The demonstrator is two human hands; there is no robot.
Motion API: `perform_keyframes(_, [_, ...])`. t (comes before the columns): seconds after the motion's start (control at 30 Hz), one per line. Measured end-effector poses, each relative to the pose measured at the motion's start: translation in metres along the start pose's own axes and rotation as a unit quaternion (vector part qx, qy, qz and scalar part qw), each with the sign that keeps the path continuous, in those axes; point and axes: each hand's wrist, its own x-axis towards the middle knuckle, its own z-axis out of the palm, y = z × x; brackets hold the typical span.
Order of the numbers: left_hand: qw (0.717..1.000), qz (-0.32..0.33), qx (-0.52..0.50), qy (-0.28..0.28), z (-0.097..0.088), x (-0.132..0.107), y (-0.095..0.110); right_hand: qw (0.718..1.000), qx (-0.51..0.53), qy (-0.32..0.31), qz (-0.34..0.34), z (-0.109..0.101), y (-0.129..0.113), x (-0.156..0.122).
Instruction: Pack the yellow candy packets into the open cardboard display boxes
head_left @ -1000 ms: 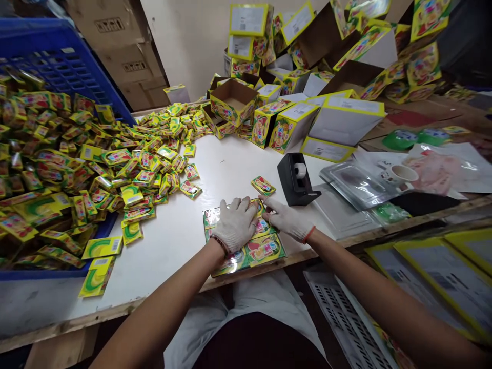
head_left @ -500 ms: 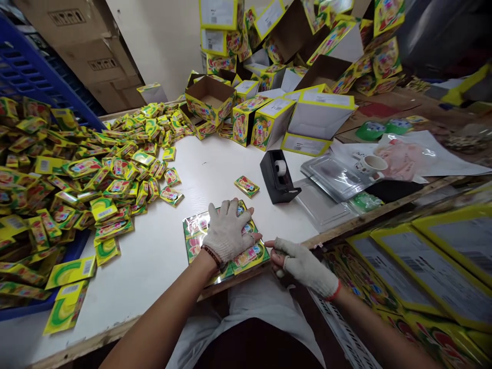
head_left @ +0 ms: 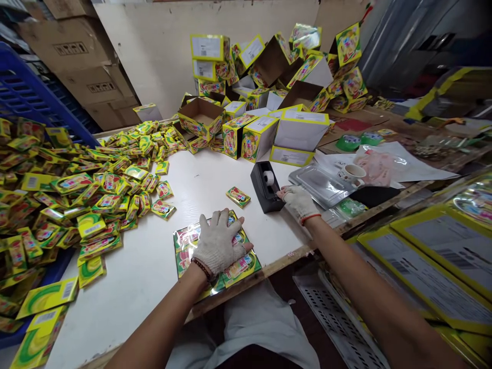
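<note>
My left hand (head_left: 217, 243), in a fingerless white knit glove, lies with fingers spread on a flat, shiny, clear-wrapped pack of small printed boxes (head_left: 186, 246) at the table's front edge. My right hand (head_left: 299, 202), gloved alike, is at the cutting end of a black tape dispenser (head_left: 265, 189). Its thumb and forefinger pinch together there, at the end of the tape; the strip itself is too thin to make out. A white tape roll (head_left: 268, 178) sits in the dispenser. One loose small box (head_left: 238, 196) lies just beyond the pack.
A large heap of small yellow-green boxes (head_left: 107, 179) covers the left side. Larger display cartons (head_left: 261, 136) are piled at the back. Right of the dispenser are clear plastic trays (head_left: 321, 182) and a mug (head_left: 351, 174). Packed cartons (head_left: 426, 271) stand at the lower right.
My right hand has moved from beside the pack, forward and to the right, to the tape dispenser. My left hand stays pressed on the pack. The view has shifted slightly.
</note>
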Motion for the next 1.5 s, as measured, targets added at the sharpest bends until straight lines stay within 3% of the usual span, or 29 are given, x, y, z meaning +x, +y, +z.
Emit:
perform_keyframes(0.2, [1.0,0.004,0.001,0.009,0.001,0.0,-0.001,0.997,0.055,0.05,0.03,-0.014,-0.008,-0.039])
perform_keyframes(0.37, [1.0,0.009,0.005,0.013,0.002,0.0,-0.002,0.987,0.109,0.003,0.122,-0.003,0.013,-0.067])
perform_keyframes(0.53, [1.0,0.005,0.002,0.009,0.002,0.0,-0.002,0.977,0.143,-0.058,0.148,0.004,0.028,-0.078])
perform_keyframes(0.6, [1.0,0.008,0.001,0.013,0.003,0.0,-0.002,0.969,0.177,-0.129,0.112,-0.004,0.019,-0.078])
perform_keyframes(0.67, [1.0,0.009,0.0,0.016,0.003,0.001,-0.002,0.944,0.221,-0.244,0.034,-0.014,0.002,-0.074])
perform_keyframes(0.77, [1.0,0.01,-0.001,0.013,0.005,0.001,-0.002,0.859,0.267,-0.43,-0.072,-0.016,-0.031,-0.059])
perform_keyframes(0.87, [1.0,0.011,-0.006,0.016,0.006,0.001,-0.003,0.795,0.246,-0.544,-0.107,0.001,-0.052,-0.039])
perform_keyframes(0.97, [1.0,0.016,-0.012,0.022,0.006,0.0,-0.003,0.774,0.188,-0.593,-0.119,0.024,-0.054,-0.021])
perform_keyframes(1.2, [0.999,0.005,-0.002,0.034,0.007,0.0,-0.004,0.782,0.166,-0.588,-0.123,0.049,-0.034,-0.017])
perform_keyframes(1.4, [0.999,0.007,0.007,0.031,0.01,0.001,-0.004,0.766,0.248,-0.591,0.038,0.069,-0.022,-0.046])
perform_keyframes(1.5, [0.999,0.041,0.014,0.019,0.009,0.002,-0.002,0.811,0.214,-0.536,0.091,0.074,-0.023,-0.062])
